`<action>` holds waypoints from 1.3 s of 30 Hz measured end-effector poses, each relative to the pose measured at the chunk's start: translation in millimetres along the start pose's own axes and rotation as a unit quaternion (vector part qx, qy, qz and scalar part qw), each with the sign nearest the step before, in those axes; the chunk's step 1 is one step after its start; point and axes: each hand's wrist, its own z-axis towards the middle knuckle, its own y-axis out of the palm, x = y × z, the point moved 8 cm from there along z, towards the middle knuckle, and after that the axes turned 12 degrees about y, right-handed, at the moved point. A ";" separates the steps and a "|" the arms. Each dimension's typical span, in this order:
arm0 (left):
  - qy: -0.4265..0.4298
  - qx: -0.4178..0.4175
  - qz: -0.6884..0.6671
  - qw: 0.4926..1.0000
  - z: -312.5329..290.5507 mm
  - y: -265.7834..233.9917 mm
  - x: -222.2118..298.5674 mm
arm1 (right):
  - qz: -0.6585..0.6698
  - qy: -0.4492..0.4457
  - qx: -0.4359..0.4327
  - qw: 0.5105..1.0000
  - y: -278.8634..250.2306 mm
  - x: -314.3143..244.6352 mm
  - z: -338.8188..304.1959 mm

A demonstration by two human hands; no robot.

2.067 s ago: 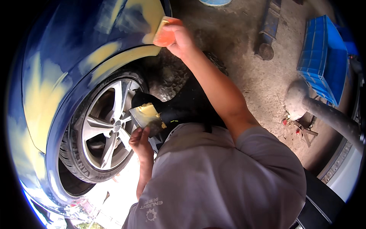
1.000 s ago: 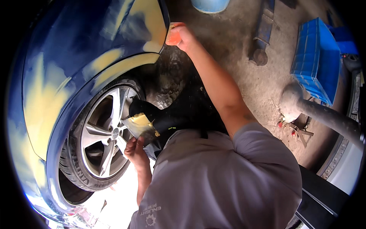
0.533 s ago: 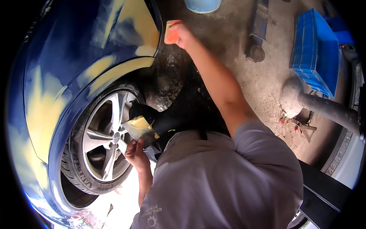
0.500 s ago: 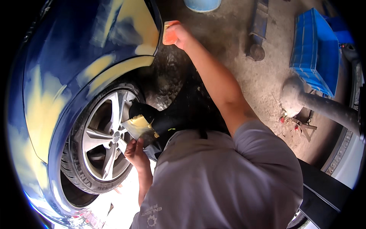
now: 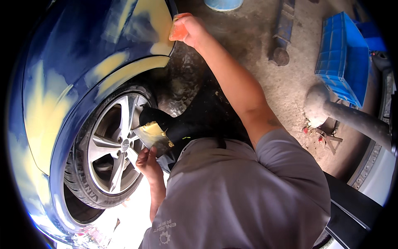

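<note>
My right hand (image 5: 192,30) reaches far forward, closed on an orange putty spreader (image 5: 179,29). The spreader is at the edge of a dark blue car panel (image 5: 54,45); whether it touches, I cannot tell. Pale yellow filler (image 5: 45,103) covers patches of the panel and the wheel-arch trim (image 5: 137,69). My left hand (image 5: 149,162), low and close to my body, grips a flat putty board (image 5: 154,136) by its near end. Yellow putty (image 5: 151,128) is heaped on the board's far part. Just left of the board is the car's wheel (image 5: 112,145).
To the right stands a blue plastic crate (image 5: 342,58) beside a grey pipe-like stand (image 5: 352,114). A metal bar-shaped tool (image 5: 284,31) lies on the concrete floor (image 5: 257,45). A light blue bucket (image 5: 224,4) is at the far edge. My knee in black trousers (image 5: 195,112) is near the wheel.
My right hand with the spreader has moved slightly forward and left, and the spreader has tilted toward the panel's edge. My left hand and the putty board have barely moved.
</note>
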 end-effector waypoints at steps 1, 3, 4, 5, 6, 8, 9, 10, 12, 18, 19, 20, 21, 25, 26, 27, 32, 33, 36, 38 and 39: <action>0.001 -0.005 -0.005 1.000 1.2 2.0 -0.9 | -0.005 -0.007 0.007 1.000 6.1 -7.8 -2.7; 0.001 -0.013 -0.010 1.000 2.9 4.1 -2.8 | -0.012 -0.016 0.023 1.000 18.2 -19.6 -7.5; 0.004 -0.013 -0.012 1.000 3.4 5.4 -2.8 | -0.012 -0.024 0.028 0.999 22.8 -25.1 -11.9; 0.007 -0.012 -0.013 1.000 4.6 7.7 -2.5 | 0.003 -0.021 0.021 1.000 19.6 -24.3 -10.4; 0.010 -0.011 -0.015 1.000 4.5 9.1 -1.6 | 0.017 -0.018 0.014 1.000 15.1 -24.9 -6.8; 0.016 -0.005 -0.016 1.000 5.4 11.2 3.9 | 0.046 -0.015 -0.003 0.999 7.8 -28.5 -1.3; 0.019 -0.001 -0.017 1.000 4.9 11.2 5.8 | 0.040 -0.024 0.001 0.999 -2.4 -23.3 -0.4; 0.025 0.001 -0.024 0.999 6.9 14.1 5.0 | 0.032 -0.036 0.001 0.999 -14.7 -18.9 3.9; 0.024 0.005 -0.021 0.999 4.9 8.8 8.0 | 0.010 -0.048 0.017 0.999 -23.1 -3.4 3.4; 0.022 0.004 -0.011 1.000 1.4 5.7 8.1 | -0.018 -0.079 0.059 0.995 -5.4 9.7 -13.4; 0.026 0.001 -0.010 1.000 1.7 6.3 8.2 | -0.010 -0.080 0.058 0.995 -1.5 7.3 -16.0; 0.017 0.001 -0.014 1.000 1.4 5.8 6.5 | -0.005 -0.081 0.054 0.995 3.8 4.6 -17.7; 0.008 0.001 -0.018 1.000 1.4 5.5 5.0 | 0.001 -0.083 0.050 0.995 9.5 1.4 -18.9; -0.001 -0.003 -0.027 1.000 3.1 9.6 0.4 | 0.013 -0.079 0.016 0.997 28.0 -10.9 -14.7; -0.001 -0.005 -0.023 1.000 3.8 9.2 -1.8 | 0.027 -0.059 0.007 0.998 23.9 -11.3 -20.6; -0.001 -0.007 -0.020 1.000 4.9 7.9 -4.9 | 0.032 -0.061 0.013 0.997 8.5 -9.5 -18.5; 0.021 -0.013 -0.020 0.999 6.5 12.2 5.5 | 0.046 -0.040 0.032 0.998 -54.1 27.8 0.2; 0.016 -0.016 -0.017 1.000 6.1 10.8 5.2 | 0.047 -0.036 0.033 0.998 -56.5 34.8 7.4; 0.016 -0.010 -0.021 1.000 7.1 9.4 4.3 | 0.045 0.000 0.039 0.998 -52.6 50.4 13.2; 0.018 -0.002 -0.026 1.000 5.5 9.7 7.0 | 0.050 0.011 0.038 0.998 -47.6 57.4 14.8; 0.019 0.003 -0.028 0.999 5.2 9.0 8.2 | 0.053 0.017 0.038 0.998 -45.5 60.0 15.4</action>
